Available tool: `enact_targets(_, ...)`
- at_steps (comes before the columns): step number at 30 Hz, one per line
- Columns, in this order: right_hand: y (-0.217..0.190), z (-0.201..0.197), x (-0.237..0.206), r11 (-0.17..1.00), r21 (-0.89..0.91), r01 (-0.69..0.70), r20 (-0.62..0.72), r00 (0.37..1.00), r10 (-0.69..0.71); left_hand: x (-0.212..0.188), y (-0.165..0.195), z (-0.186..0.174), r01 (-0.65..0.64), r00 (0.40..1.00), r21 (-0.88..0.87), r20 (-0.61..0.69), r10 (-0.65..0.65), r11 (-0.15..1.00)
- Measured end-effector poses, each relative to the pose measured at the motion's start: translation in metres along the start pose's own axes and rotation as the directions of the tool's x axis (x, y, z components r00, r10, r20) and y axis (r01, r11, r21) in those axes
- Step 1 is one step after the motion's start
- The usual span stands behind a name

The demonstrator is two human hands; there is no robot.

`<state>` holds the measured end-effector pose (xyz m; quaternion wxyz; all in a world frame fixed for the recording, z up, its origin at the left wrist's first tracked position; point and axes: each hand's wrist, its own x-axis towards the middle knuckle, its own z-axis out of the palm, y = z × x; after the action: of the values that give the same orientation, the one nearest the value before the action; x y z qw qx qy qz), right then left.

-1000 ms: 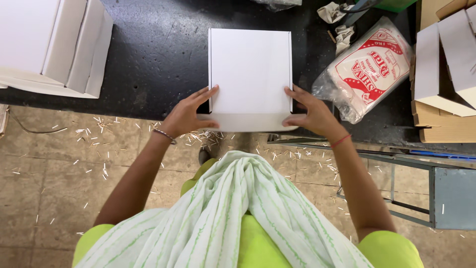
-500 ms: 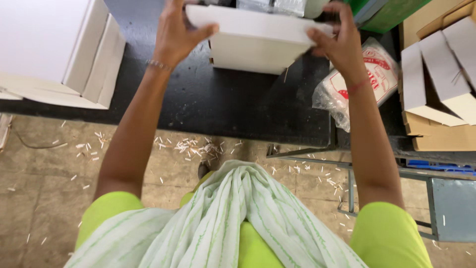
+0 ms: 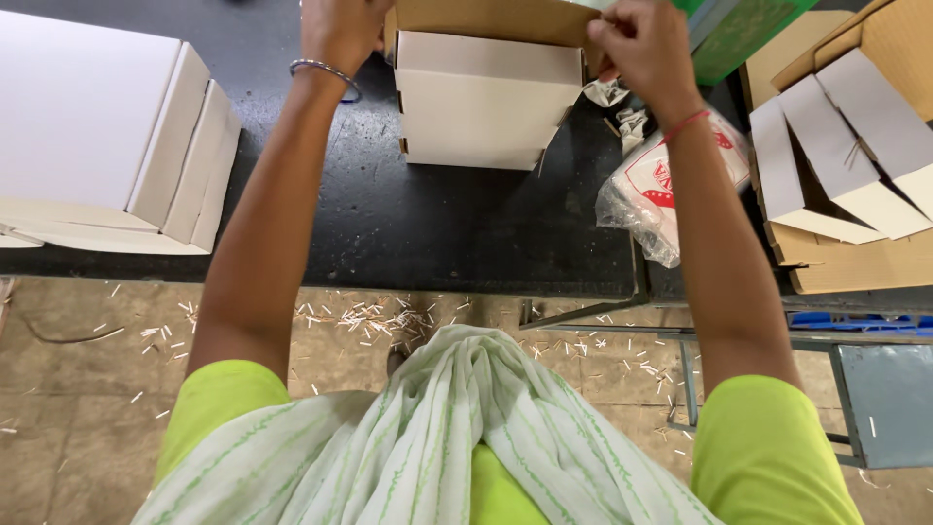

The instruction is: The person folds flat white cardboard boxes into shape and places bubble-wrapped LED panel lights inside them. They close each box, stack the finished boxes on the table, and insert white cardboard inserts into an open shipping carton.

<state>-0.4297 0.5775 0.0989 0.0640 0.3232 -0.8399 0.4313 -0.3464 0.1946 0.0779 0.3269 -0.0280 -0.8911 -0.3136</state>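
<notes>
Since half a second ago, both hands have carried the white carton (image 3: 481, 107) farther toward the far edge of the black tabletop (image 3: 389, 219), where it now rests with its brown flap raised. Fingers of the right hand (image 3: 643, 44) pinch that flap's right corner; the left hand (image 3: 340, 29) grips the carton's left side, its fingers hidden. Just right of the carton lies a clear plastic bag (image 3: 661, 190), near the tabletop's right edge. Folded white cartons (image 3: 107, 146) sit at the left edge, flattened cartons (image 3: 846, 165) at the right.

Sleeves: short, lime green
Scarf: white with green stripes
Left wrist: metal bangle (image 3: 324, 70)
Right wrist: red thread (image 3: 686, 123)
</notes>
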Motion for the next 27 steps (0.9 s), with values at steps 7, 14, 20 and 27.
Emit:
enact_targets(7, -0.009, 0.009, -0.009, 0.99, -0.038, 0.134, -0.087, 0.987, -0.137, -0.006, 0.007, 0.006, 0.066, 0.996, -0.196, -0.043, -0.076, 0.978)
enact_targets(14, -0.025, 0.018, -0.018, 0.994, 0.003, 0.114, -0.106, 0.988, -0.113, -0.014, 0.012, 0.005, 0.068, 0.991, -0.174, -0.102, -0.086, 0.982)
enact_targets(20, -0.048, 0.039, -0.048, 0.955, -0.254, 0.152, -0.259, 0.941, -0.218, -0.059, 0.013, -0.001, -0.152, 0.963, -0.105, -0.239, 0.124, 0.983)
enact_targets(27, -0.022, 0.062, -0.082, 0.811, -0.522, 0.265, -0.23, 0.872, -0.433, -0.091, 0.01, -0.009, -0.401, 0.874, 0.153, -0.231, 0.427, 0.903)
